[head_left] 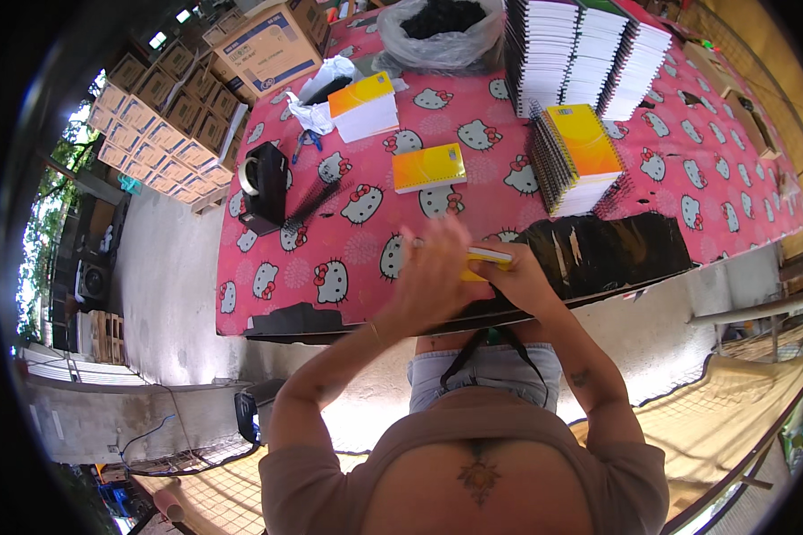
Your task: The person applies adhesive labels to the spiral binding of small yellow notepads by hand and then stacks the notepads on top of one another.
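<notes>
My right hand [519,282] is closed around a small yellow-covered notebook [478,270] at the table's near edge. Beside the notebook's left end, my left hand [434,272] has its fingers stretched out, somewhat blurred; it covers part of the notebook. Just beyond my hands lies a small yellow and orange notebook block [430,168]. Farther off to the left stands a thicker stack of the same pads [364,109]. To the right rises a pile of yellow notebooks with black spirals [575,160]. Loose black binding coils [312,209] lie to the left.
The pink patterned table cover [348,245] has a torn black patch [607,254]. A black tape dispenser [264,189] and blue-handled pliers [307,144] sit left. At the back are a plastic bag of black coils [442,58], tall spiral notebook stacks [584,58] and a carton [272,49].
</notes>
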{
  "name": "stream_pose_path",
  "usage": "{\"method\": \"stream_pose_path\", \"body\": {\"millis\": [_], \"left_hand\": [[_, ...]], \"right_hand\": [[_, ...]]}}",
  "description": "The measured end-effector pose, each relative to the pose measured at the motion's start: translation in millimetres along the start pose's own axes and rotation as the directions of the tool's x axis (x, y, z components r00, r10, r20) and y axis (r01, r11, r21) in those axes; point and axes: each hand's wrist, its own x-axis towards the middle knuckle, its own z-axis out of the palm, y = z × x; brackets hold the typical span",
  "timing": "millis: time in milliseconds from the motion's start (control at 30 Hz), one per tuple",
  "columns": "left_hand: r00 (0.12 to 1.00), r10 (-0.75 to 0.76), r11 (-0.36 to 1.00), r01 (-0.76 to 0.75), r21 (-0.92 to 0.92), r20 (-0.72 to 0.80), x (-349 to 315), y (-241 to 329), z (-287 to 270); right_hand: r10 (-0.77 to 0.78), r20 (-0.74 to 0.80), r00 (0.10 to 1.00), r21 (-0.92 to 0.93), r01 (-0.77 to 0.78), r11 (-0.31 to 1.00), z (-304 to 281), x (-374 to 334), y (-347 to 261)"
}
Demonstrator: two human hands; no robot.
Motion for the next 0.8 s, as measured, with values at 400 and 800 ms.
{"method": "stream_pose_path", "body": {"millis": [400, 800], "left_hand": [[0.982, 0.162, 0.987, -0.159, -0.035, 0.097, 14.8, -18.8, 13.4], [0.974, 0.17, 0.985, -0.162, -0.064, 0.148, -24.9, 11.1, 29.7]], "right_hand": [[0.009, 0.024, 1.0, -0.08, -0.007, 0.997, -12.6, 9.5, 51.5], [0.013, -0.007, 1.0, -0.171, -0.014, 0.985, -9.4, 7.8, 58.6]]}}
